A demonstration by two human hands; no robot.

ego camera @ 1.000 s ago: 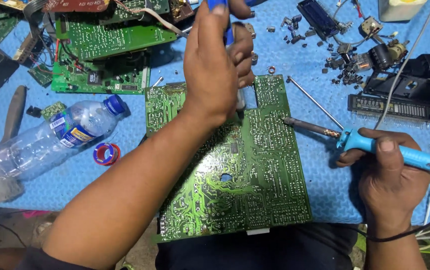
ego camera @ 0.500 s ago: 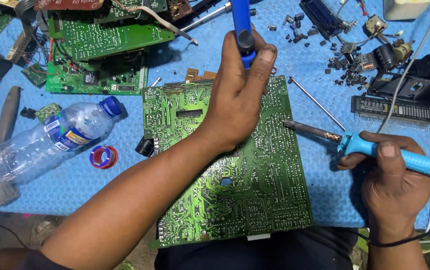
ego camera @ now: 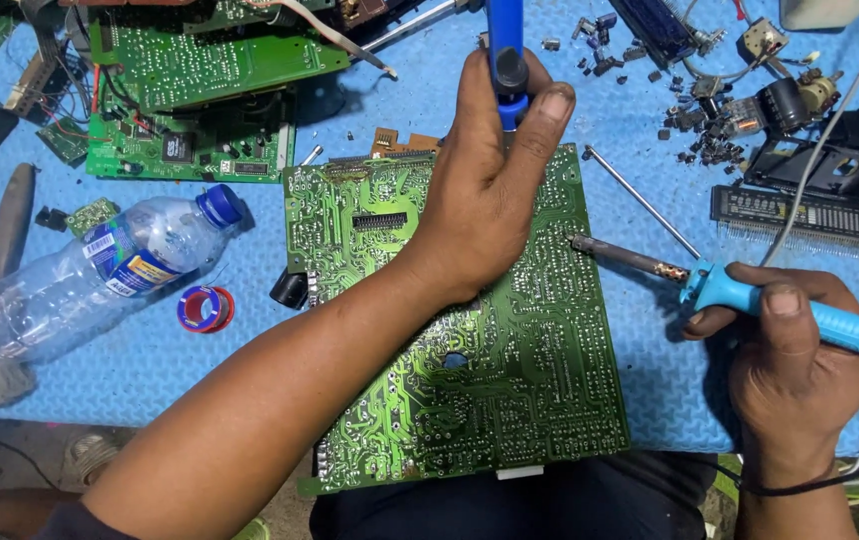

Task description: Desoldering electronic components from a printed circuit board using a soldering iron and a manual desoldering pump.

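Our left hand (ego camera: 485,200) has slid down-frame, clamped on the blue desoldering pump (ego camera: 506,50); our right hand (ego camera: 785,350) grips the soldering iron (ego camera: 750,295), tip touching the circuit board (ego camera: 450,330) mid-frame.

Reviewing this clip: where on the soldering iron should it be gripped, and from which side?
Grip the soldering iron on its light-blue handle, coming from the right, cord end, as the right hand does. The bare metal shaft and tip point left over the green circuit board and are likely hot. The left hand holds a blue tool.
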